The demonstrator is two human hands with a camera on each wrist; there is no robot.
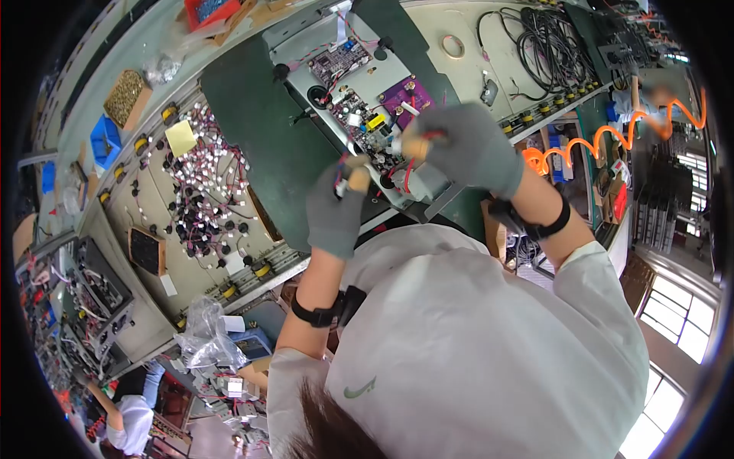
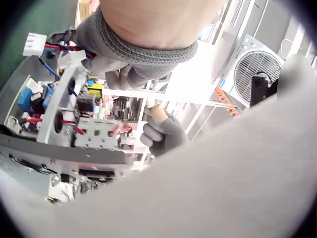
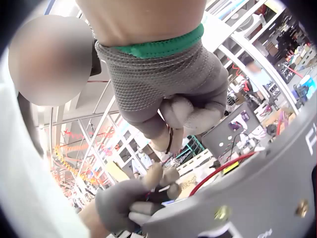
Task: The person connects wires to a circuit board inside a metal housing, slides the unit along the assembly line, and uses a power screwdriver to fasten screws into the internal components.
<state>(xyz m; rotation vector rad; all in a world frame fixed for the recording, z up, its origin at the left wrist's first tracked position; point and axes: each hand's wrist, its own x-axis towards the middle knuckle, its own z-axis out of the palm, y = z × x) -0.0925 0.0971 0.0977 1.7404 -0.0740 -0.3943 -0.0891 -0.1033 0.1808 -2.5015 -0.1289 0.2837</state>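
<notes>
A grey metal chassis [image 1: 451, 200] with circuit boards lies open before me. In it are a purple board [image 1: 407, 102] and a green board with a yellow part [image 1: 376, 122]. My gloved left hand [image 1: 335, 214], at the chassis's near left edge, grips a red, blue and black cable whose white plug [image 2: 34, 44] sticks out past the fingers. My gloved right hand [image 1: 474, 149] is over the near right corner, pinching a thin wire [image 3: 170, 141] between fingertips and thumb. A small white connector [image 2: 150, 102] shows at those fingertips. Red wires [image 1: 407, 176] loop below.
A pile of connector cables [image 1: 206, 176] lies left of the green mat [image 1: 260, 145]. Coiled black cable [image 1: 535, 46] and a tape roll [image 1: 453, 47] are at the far right. An orange coiled hose [image 1: 589, 145] hangs at the right. Parts bins [image 1: 105, 141] stand far left.
</notes>
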